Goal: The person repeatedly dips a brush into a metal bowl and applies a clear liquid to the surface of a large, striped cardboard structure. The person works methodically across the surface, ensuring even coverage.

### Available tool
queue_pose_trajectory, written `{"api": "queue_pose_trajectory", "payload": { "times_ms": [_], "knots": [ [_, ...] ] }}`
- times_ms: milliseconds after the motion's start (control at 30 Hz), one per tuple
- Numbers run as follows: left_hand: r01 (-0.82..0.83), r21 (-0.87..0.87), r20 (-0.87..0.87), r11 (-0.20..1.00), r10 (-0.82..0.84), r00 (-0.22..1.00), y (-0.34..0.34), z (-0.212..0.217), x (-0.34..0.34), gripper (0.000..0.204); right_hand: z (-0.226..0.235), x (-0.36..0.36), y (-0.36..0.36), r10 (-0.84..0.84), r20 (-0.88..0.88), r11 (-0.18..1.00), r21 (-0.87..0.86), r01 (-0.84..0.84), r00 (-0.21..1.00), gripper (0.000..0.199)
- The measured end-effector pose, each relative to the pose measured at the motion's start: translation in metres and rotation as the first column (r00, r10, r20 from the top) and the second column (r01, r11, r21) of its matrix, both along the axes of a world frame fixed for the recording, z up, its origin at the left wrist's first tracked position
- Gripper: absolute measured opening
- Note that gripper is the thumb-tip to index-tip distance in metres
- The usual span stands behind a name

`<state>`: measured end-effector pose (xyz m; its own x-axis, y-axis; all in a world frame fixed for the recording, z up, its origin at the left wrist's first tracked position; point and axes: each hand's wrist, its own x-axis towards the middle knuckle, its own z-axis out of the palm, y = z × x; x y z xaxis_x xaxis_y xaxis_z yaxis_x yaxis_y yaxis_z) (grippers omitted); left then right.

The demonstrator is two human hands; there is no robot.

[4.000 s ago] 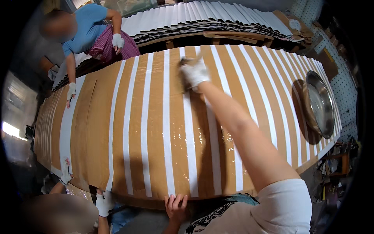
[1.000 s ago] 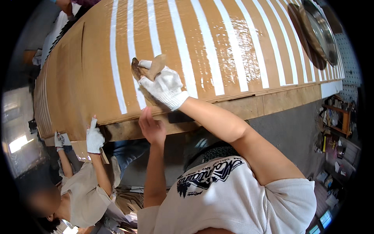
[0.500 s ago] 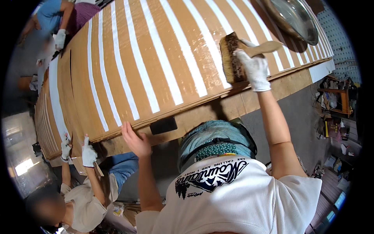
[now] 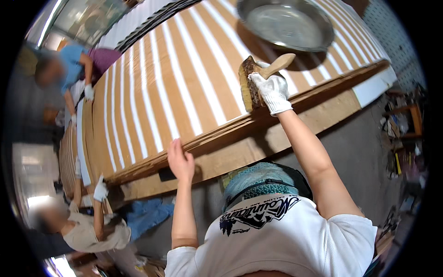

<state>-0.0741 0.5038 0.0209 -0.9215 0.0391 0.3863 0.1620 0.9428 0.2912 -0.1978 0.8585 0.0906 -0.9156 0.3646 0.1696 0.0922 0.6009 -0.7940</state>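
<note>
My right hand (image 4: 275, 90), in a white knit glove, grips a wide brush with a pale wooden handle (image 4: 280, 65). The brush's yellowish bristles (image 4: 246, 90) rest at the near edge of the brown, white-striped top sheet (image 4: 157, 87). This sheet lies uppermost on a stack of thin boards. My left hand (image 4: 181, 161) is bare, its fingers stretched out and together at the near edge of the stack, left of the brush. Its fingertips meet the sheet's edge. The glove hides part of the brush's grip.
Beyond the brush, a round metal basin (image 4: 327, 44) sits on the striped sheet. At the left end, two people with white-gloved hands (image 4: 100, 188) stand on opposite sides of the stack. A wooden frame (image 4: 412, 120) and clutter lie at the right.
My left hand has slid rightward along the stack's edge, closer to the brush. The view has shifted, showing more of the basin and the people. My right hand still grips the brush.
</note>
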Motion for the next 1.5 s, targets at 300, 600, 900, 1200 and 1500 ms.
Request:
{"api": "queue_pose_trajectory", "payload": {
  "times_ms": [300, 600, 900, 1200, 1500],
  "knots": [
    [-0.036, 0.907, 0.22, 0.42, -0.398, 0.891, 0.253, 0.044, -0.11, 0.054, -0.005, 0.148, 0.202, -0.158, 0.0, 0.832, -0.538, 0.133, 0.987, 0.049],
    [-0.654, 0.755, 0.408, -0.04, -0.752, 0.518, 0.364, 0.079, -0.267, 0.1, -0.034, 0.277, 0.311, -0.629, 0.087, 0.268, -0.909, 0.32, 0.773, 0.049],
    [-0.517, 0.848, 0.418, -0.119, -0.45, 0.789, 0.384, 0.036, -0.294, 0.029, -0.083, 0.301, 0.453, -0.699, 0.177, 0.26, -0.84, 0.477, 0.693, 0.051],
    [-0.55, 0.799, 0.425, -0.243, -0.418, 0.803, 0.438, 0.039, -0.269, 0.017, -0.048, 0.183, 0.577, -0.369, 0.216, 0.439, -0.817, 0.375, 0.904, 0.047],
    [-0.482, 0.823, 0.414, -0.301, -0.263, 0.871, 0.616, 0.071, -0.281, 0.011, -0.037, 0.135, 0.693, -0.173, 0.167, 0.577, -0.781, 0.238, 0.971, 0.044]
  ]
}}
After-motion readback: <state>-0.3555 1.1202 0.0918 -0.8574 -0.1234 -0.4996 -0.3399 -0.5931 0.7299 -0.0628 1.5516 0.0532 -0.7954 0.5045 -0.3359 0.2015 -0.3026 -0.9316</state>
